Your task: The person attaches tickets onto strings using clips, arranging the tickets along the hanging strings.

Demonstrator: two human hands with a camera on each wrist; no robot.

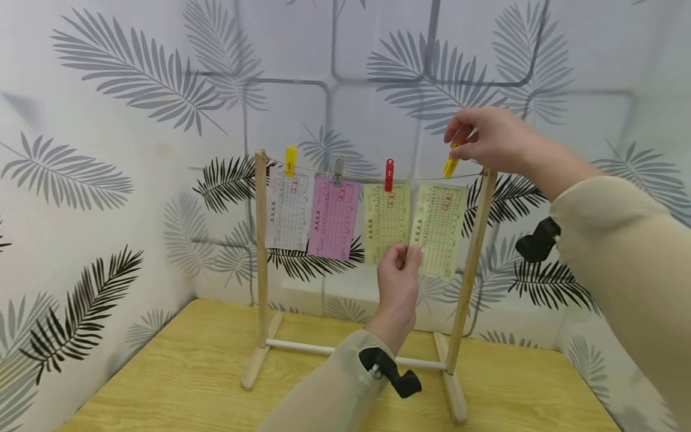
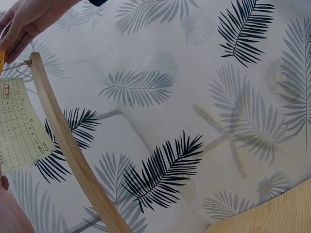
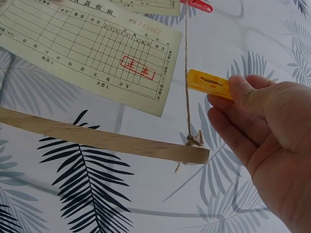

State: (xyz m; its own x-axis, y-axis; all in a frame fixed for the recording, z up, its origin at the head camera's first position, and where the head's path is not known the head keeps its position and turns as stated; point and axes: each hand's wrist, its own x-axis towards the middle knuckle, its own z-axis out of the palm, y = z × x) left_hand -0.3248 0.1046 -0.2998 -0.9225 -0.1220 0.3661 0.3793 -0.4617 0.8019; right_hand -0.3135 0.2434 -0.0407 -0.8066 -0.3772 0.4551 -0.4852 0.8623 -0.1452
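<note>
My right hand (image 1: 488, 135) pinches a yellow clothespin (image 3: 210, 83) between thumb and fingers, its tip at the twine (image 3: 187, 58) near the right post. Below the twine hangs a pale yellow receipt sheet (image 1: 441, 231) with a red stamp; its top edge sits slightly apart from the twine in the right wrist view. My left hand (image 1: 398, 282) pinches that sheet at its lower left edge. Three other sheets hang in a row: a yellow one (image 1: 385, 222) under a red clothespin (image 1: 389, 175), a pink one (image 1: 335, 219) under a grey clothespin (image 1: 339, 170), a white one (image 1: 286, 216) under another yellow clothespin (image 1: 291, 161).
The twine is tied between two wooden posts, left (image 1: 261, 252) and right (image 1: 472, 270). A white crossbar (image 1: 302, 347) joins them near the feet. The frame stands on a wood-grain table (image 1: 178, 366), close to a leaf-patterned wall (image 1: 162, 138).
</note>
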